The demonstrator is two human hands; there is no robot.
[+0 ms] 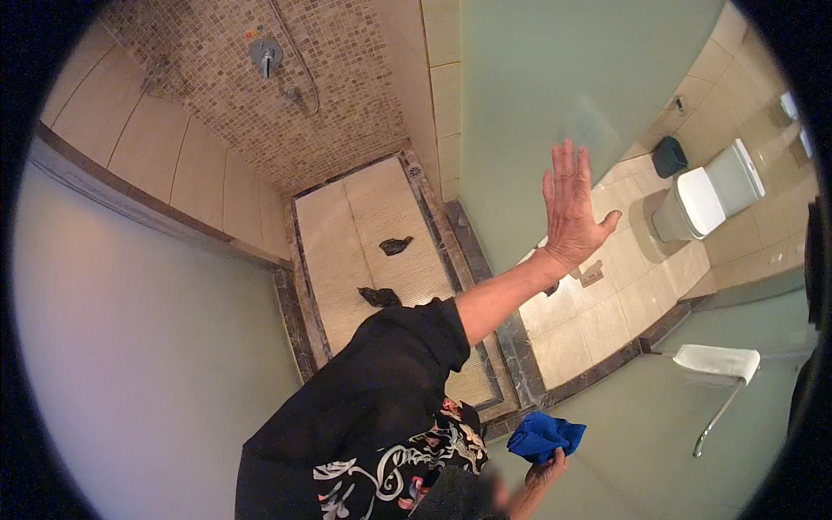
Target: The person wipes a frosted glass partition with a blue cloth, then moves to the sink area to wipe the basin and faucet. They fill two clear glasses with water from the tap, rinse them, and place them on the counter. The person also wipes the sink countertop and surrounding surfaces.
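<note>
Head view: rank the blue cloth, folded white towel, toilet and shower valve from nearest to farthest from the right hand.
1. blue cloth: held in the right hand, at the bottom.
2. folded white towel: on its bar, to the right.
3. toilet: upper right, across the tiled floor.
4. shower valve: top left, on the mosaic wall.

Two dark rags [387, 270] on the shower floor [347, 225] (centre); white toilet [711, 195] at two o'clock, folded towel [718, 362] at four.
</note>
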